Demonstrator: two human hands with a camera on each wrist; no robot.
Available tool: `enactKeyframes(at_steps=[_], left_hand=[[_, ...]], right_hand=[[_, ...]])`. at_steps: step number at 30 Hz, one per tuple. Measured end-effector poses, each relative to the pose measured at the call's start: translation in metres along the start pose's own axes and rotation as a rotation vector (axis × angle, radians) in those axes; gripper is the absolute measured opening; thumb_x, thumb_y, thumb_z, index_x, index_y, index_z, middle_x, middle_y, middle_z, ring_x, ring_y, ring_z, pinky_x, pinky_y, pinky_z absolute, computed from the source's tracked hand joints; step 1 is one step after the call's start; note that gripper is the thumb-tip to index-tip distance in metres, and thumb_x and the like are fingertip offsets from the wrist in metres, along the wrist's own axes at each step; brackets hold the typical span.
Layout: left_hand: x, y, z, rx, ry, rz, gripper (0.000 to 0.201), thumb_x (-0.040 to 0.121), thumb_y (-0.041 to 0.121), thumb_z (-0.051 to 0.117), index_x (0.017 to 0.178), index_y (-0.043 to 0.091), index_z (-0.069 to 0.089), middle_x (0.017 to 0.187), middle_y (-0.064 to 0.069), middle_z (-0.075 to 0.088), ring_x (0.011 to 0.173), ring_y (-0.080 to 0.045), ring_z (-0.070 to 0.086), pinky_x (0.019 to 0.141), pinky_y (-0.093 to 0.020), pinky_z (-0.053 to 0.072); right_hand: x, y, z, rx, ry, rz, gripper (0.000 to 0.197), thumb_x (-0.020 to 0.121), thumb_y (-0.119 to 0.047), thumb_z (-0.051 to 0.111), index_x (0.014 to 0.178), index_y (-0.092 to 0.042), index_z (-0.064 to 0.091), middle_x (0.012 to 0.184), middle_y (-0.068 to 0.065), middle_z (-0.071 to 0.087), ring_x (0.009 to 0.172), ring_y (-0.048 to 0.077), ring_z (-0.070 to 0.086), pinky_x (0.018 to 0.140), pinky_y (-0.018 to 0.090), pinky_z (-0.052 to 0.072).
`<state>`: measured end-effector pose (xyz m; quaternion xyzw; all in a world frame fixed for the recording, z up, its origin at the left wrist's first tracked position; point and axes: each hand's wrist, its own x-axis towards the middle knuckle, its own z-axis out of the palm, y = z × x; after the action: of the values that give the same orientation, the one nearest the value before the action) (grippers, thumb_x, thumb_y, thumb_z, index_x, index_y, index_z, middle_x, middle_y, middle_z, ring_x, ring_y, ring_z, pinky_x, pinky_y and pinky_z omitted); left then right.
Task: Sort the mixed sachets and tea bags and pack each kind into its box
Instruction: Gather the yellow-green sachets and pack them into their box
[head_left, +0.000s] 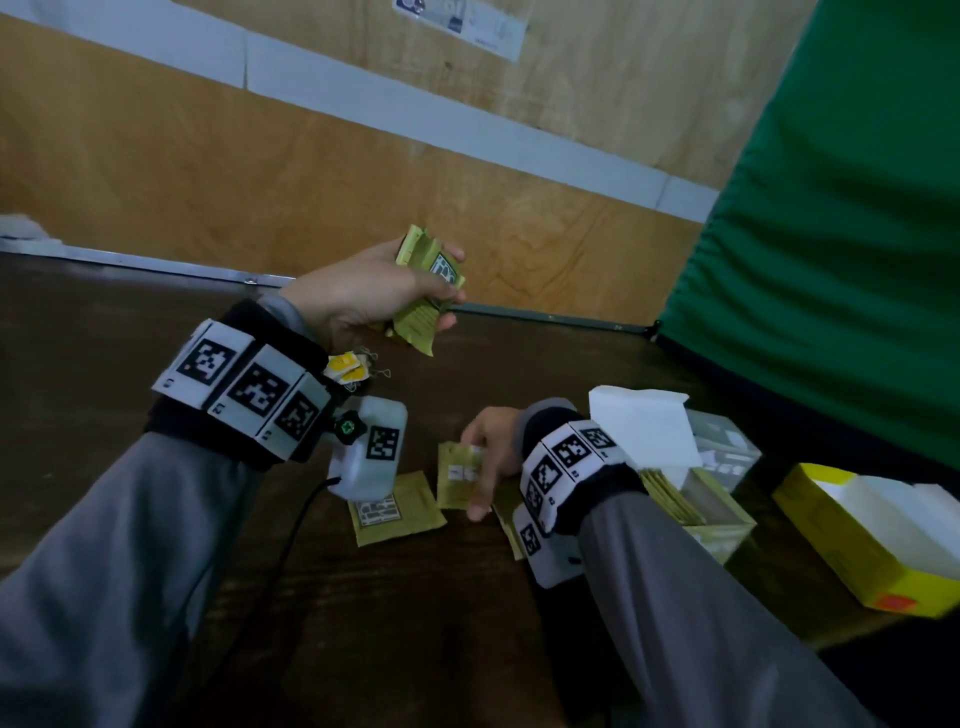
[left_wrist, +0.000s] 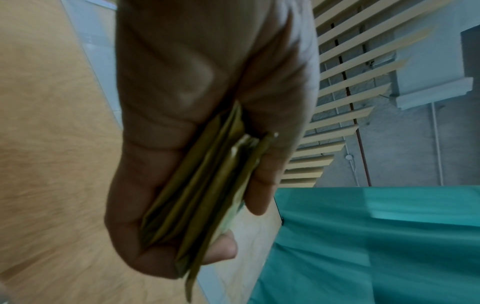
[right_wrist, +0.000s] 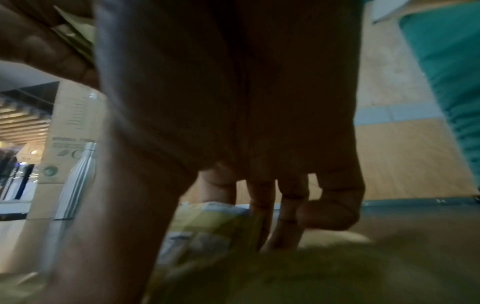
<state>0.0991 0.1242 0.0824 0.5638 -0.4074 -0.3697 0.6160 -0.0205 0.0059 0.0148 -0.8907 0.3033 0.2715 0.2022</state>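
Note:
My left hand (head_left: 451, 287) is raised over the far side of the table and grips a stack of olive-green sachets (head_left: 415, 325). The left wrist view shows the stack (left_wrist: 202, 195) edge-on between thumb and fingers. My right hand (head_left: 474, 470) is down at the table and pinches one green sachet (head_left: 453, 478) between thumb and fingers (right_wrist: 262, 205). In the right wrist view this sachet (right_wrist: 213, 224) is tilted up off the table. Another green sachet (head_left: 397, 512) lies flat to its left. A further one (head_left: 511, 525) is partly hidden under my right wrist.
An open green box (head_left: 722, 530) holding upright green sachets stands right of my right wrist. Behind it stands a clear box (head_left: 727, 447) with a white flap. An open yellow box (head_left: 852, 561) sits at the far right. Yellow-tagged tea bags (head_left: 347, 370) lie by my left wrist. A green cloth (head_left: 831, 260) hangs on the right.

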Motion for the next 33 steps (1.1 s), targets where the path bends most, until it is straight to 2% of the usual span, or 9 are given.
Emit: enactKeyframes(at_steps=[4, 7, 11, 14, 19, 25, 27, 30, 33], left_hand=[[0.002, -0.003, 0.013, 0.045, -0.036, -0.009, 0.028, 0.09, -0.003, 0.054, 0.107, 0.019, 0.055, 0.097, -0.011, 0.063, 0.071, -0.017, 0.063, 0.047, -0.018, 0.052], [0.002, -0.005, 0.018, 0.025, -0.01, 0.005, 0.027, 0.091, 0.001, 0.055, 0.113, 0.017, 0.054, 0.1, -0.012, 0.063, 0.072, -0.016, 0.063, 0.048, -0.018, 0.052], [0.006, -0.006, 0.016, -0.099, 0.151, 0.029, 0.025, 0.094, 0.011, 0.055, 0.119, 0.018, 0.053, 0.107, -0.015, 0.06, 0.072, -0.017, 0.061, 0.051, -0.021, 0.054], [0.004, -0.007, 0.019, -0.172, 0.183, -0.013, 0.024, 0.095, 0.02, 0.056, 0.118, 0.019, 0.053, 0.108, -0.012, 0.058, 0.075, -0.016, 0.06, 0.046, -0.021, 0.052], [-0.018, -0.006, 0.044, 0.07, -0.198, -0.108, 0.026, 0.085, 0.042, 0.057, 0.097, 0.02, 0.064, 0.085, 0.0, 0.073, 0.073, -0.012, 0.069, 0.06, -0.023, 0.059], [-0.016, -0.013, 0.059, 0.056, -0.338, -0.142, 0.036, 0.089, 0.001, 0.056, 0.124, 0.002, 0.056, 0.109, -0.014, 0.071, 0.094, -0.02, 0.071, 0.078, -0.034, 0.058], [-0.014, -0.011, 0.051, 0.079, -0.273, -0.158, 0.033, 0.092, -0.001, 0.05, 0.125, 0.002, 0.055, 0.101, -0.006, 0.074, 0.083, -0.014, 0.073, 0.065, -0.03, 0.06], [-0.012, -0.006, 0.038, 0.058, -0.11, -0.112, 0.044, 0.093, -0.005, 0.047, 0.133, 0.014, 0.046, 0.097, -0.004, 0.07, 0.066, -0.011, 0.071, 0.052, -0.027, 0.058], [-0.01, -0.005, 0.031, -0.015, -0.051, -0.085, 0.05, 0.093, -0.004, 0.047, 0.136, 0.021, 0.043, 0.104, -0.007, 0.067, 0.066, -0.011, 0.071, 0.045, -0.026, 0.055]], right_hand=[[-0.003, 0.008, 0.009, 0.088, 0.096, -0.079, 0.024, 0.069, -0.018, 0.082, 0.089, -0.014, 0.07, 0.088, -0.003, 0.07, 0.084, 0.011, 0.064, 0.077, 0.028, 0.05], [-0.011, 0.006, 0.0, 0.07, 0.33, -0.093, 0.007, 0.085, -0.02, 0.067, 0.091, -0.018, 0.064, 0.088, -0.002, 0.064, 0.084, 0.014, 0.059, 0.081, 0.034, 0.049], [-0.045, 0.008, -0.023, 0.318, 0.653, -0.105, 0.019, 0.089, -0.013, 0.061, 0.107, -0.013, 0.063, 0.08, -0.004, 0.061, 0.068, 0.009, 0.056, 0.067, 0.027, 0.05], [-0.083, 0.012, -0.028, 0.587, 0.819, -0.213, 0.017, 0.081, -0.004, 0.069, 0.095, -0.009, 0.061, 0.084, 0.003, 0.064, 0.066, 0.012, 0.059, 0.058, 0.022, 0.05], [-0.115, 0.024, -0.018, 0.886, 0.92, -0.396, 0.023, 0.077, 0.005, 0.07, 0.098, 0.008, 0.064, 0.062, 0.001, 0.068, 0.047, 0.007, 0.057, 0.047, 0.015, 0.049], [-0.105, 0.022, -0.005, 0.875, 1.126, -0.267, 0.014, 0.074, -0.002, 0.076, 0.075, -0.011, 0.065, 0.068, 0.009, 0.065, 0.054, 0.014, 0.063, 0.058, 0.029, 0.056], [-0.098, 0.024, -0.002, 0.787, 1.205, -0.121, 0.019, 0.077, -0.012, 0.075, 0.071, -0.02, 0.058, 0.073, 0.006, 0.066, 0.069, 0.021, 0.066, 0.072, 0.038, 0.058], [-0.096, 0.013, 0.014, 0.505, 0.891, 0.057, 0.009, 0.084, -0.021, 0.068, 0.084, -0.018, 0.06, 0.092, 0.004, 0.066, 0.086, 0.02, 0.065, 0.082, 0.038, 0.055], [-0.085, -0.001, 0.036, 0.044, 0.479, 0.18, 0.037, 0.087, -0.037, 0.062, 0.115, -0.013, 0.059, 0.11, 0.006, 0.062, 0.1, 0.022, 0.06, 0.086, 0.035, 0.051]])
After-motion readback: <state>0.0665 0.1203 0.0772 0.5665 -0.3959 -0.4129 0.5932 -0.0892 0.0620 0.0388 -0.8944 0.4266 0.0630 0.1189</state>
